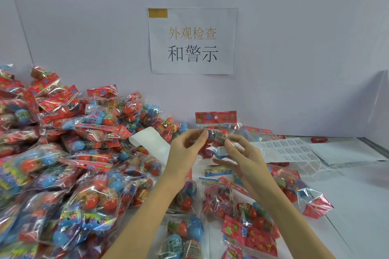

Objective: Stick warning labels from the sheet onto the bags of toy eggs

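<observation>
I hold one clear bag of toy eggs [216,124] upright above the table, its red flowered header card on top. My left hand [185,149] pinches the bag's left side. My right hand [242,153] grips its right side, thumb by a small white warning label [223,150] on the plastic. The label sheet [290,149], white with rows of small printed labels, lies flat on the table just right of my hands.
A big heap of egg bags [63,153] fills the left side up to the wall. Several more bags [242,206] lie below and right of my hands. A curled blank backing strip [149,141] rests left of them. A loose red egg [319,140] lies far right.
</observation>
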`<state>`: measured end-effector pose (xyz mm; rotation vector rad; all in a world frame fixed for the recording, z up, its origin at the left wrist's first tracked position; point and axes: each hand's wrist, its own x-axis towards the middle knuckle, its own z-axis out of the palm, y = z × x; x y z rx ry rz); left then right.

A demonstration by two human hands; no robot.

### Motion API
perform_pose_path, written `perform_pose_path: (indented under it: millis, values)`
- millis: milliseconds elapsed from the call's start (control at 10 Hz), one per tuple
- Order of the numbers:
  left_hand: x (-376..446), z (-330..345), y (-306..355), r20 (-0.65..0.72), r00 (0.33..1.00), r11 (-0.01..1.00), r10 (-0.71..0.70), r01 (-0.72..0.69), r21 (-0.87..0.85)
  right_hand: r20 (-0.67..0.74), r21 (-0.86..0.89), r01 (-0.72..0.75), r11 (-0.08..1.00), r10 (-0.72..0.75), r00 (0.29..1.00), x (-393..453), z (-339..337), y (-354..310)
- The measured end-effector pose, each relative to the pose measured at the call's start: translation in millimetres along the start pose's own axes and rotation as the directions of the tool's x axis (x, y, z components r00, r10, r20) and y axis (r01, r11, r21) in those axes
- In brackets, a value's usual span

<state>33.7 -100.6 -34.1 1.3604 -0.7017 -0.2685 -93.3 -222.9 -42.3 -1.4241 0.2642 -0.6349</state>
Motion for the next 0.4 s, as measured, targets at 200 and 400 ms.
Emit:
perform_pose_path:
  millis: [200,400]
  values:
    - [4,-5,-8,-0.034,0.999,0.994,0.028,-0.025,0.106,-0.026,-0.228,-0.084,0.97,0.08,0.996,-3,1,-2]
    - [9,-15,-3,-0.137,0.99,1.0,-0.019,0.015,-0.026,0.101,0.264,-0.134,0.955,0.111,0.989,-10,-41,-41]
